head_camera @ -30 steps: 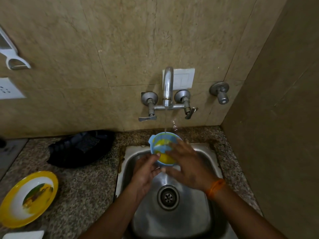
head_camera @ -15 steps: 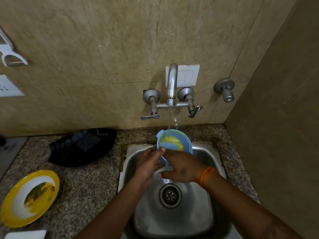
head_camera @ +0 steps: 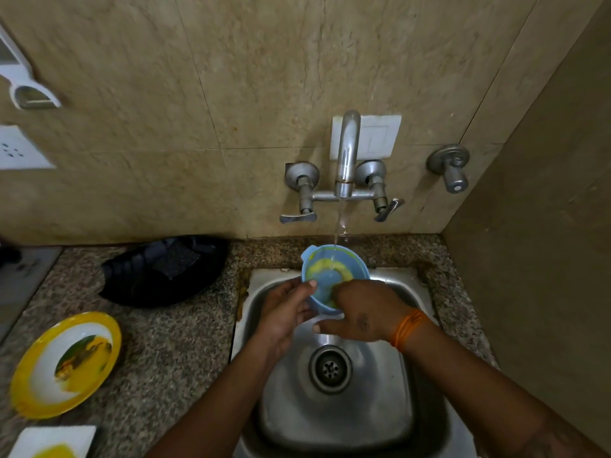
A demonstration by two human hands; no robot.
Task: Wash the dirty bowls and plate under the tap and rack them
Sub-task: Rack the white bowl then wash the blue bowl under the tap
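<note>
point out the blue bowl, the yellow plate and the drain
blue bowl (head_camera: pixel 325 279), head view, on its inner wall
yellow plate (head_camera: pixel 36 390), head view, on its yellow rim
drain (head_camera: pixel 330 369), head view, on its strainer middle

blue bowl (head_camera: pixel 334 274) yellow-smeared under tap (head_camera: pixel 345 153), yellow plate (head_camera: pixel 62 365) on counter

- Beige marble-look wall tiles (head_camera: pixel 231 77) behind; a plain brown side wall (head_camera: pixel 545 226) at right.
- Speckled granite counter (head_camera: pixel 172 352) meets both walls.
- White switch plate (head_camera: pixel 380 137) on the tiles.
</note>
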